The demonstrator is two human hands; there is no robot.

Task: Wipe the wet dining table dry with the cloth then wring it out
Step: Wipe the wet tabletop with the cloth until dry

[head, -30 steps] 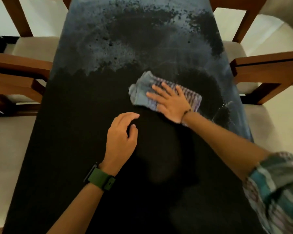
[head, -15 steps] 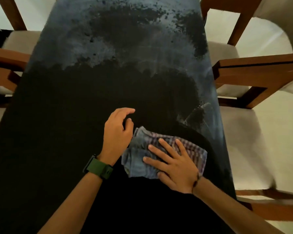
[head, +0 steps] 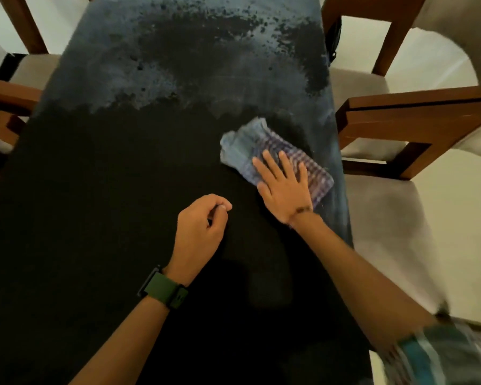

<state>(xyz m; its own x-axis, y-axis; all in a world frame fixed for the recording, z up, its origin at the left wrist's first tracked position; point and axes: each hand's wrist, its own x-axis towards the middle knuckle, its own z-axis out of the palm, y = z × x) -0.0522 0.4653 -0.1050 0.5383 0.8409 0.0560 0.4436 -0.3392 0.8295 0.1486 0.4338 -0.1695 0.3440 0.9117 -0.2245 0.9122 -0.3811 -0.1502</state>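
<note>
A folded blue and purple checked cloth (head: 250, 145) lies on the dark dining table (head: 100, 190) near its right edge. My right hand (head: 285, 187) presses flat on the cloth's near half, fingers straight and spread. To the left and nearer me, my left hand (head: 202, 232) rests on the table with its fingers curled and holds nothing; a green watch sits on that wrist. The far half of the table shows a pale wet sheen with dark patches and droplets; the near half looks uniformly dark.
Wooden chairs with beige cushions stand close along both sides: one armrest (head: 417, 118) juts beside the cloth on the right, another chair (head: 6, 101) is at the left. A pale floor shows between them. My checked sleeve (head: 442, 354) is at the lower right.
My right hand pulled the cloth toward me beside my left hand, then pushed it away and to the right again. My left hand stayed on the table and its fingers curled in.
</note>
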